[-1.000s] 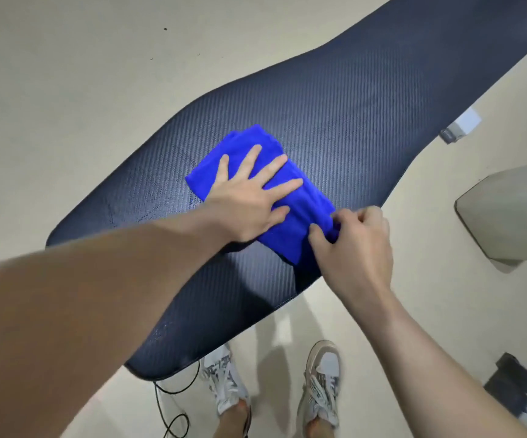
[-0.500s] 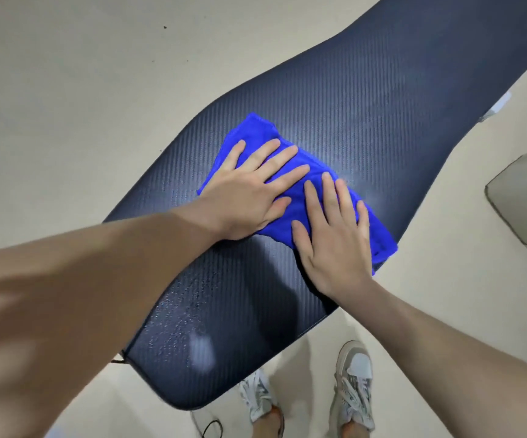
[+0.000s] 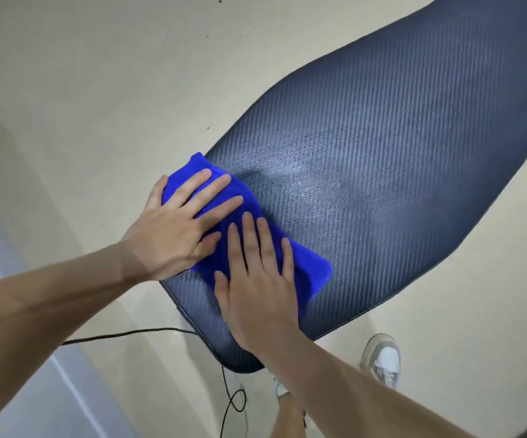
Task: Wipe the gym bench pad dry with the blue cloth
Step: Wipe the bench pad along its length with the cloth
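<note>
Fingers [image 3: 205, 188] of both hands spread flat, gripping nothing, pressing blue cloth [image 3: 306, 267], now slid to bench pad [image 3: 398, 172] near end

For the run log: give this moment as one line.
phase: wiping | left hand: flat on blue cloth | right hand: flat on cloth | cloth: near end of bench pad
</note>
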A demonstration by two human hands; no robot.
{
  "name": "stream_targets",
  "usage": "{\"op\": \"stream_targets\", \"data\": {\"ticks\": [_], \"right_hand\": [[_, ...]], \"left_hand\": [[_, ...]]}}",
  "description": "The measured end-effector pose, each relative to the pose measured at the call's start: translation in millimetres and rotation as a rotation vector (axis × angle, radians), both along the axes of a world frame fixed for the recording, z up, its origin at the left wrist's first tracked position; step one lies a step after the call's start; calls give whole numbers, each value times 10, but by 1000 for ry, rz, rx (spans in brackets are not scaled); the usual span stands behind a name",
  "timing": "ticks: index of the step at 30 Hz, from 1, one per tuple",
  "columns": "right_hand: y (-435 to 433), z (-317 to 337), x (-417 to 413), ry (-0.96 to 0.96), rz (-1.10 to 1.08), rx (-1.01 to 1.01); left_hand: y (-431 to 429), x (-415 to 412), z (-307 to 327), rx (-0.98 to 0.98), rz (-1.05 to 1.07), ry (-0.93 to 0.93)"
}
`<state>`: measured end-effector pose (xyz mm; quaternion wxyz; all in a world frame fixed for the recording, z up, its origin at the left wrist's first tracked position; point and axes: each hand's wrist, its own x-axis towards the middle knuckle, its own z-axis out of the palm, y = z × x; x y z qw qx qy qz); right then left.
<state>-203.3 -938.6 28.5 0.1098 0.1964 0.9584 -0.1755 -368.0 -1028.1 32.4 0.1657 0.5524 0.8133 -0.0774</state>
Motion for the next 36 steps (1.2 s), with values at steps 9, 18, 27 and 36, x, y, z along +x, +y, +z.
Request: {"op": "stream_targets", "data": {"ticks": [9, 18, 27, 36], "right_hand": [[-466, 73, 238, -9, 251, -142], [-267, 227, 759, -11, 561, -301], [344, 850, 793, -204, -96, -975], [1478, 1397, 408, 52, -507, -1184]], "left_hand": [[-729, 385, 173, 132, 29, 26], [-937, 672, 304, -97, 8, -120], [-144, 1125, 663, -137, 491, -842], [583, 963, 899, 106, 952, -1476]]}}
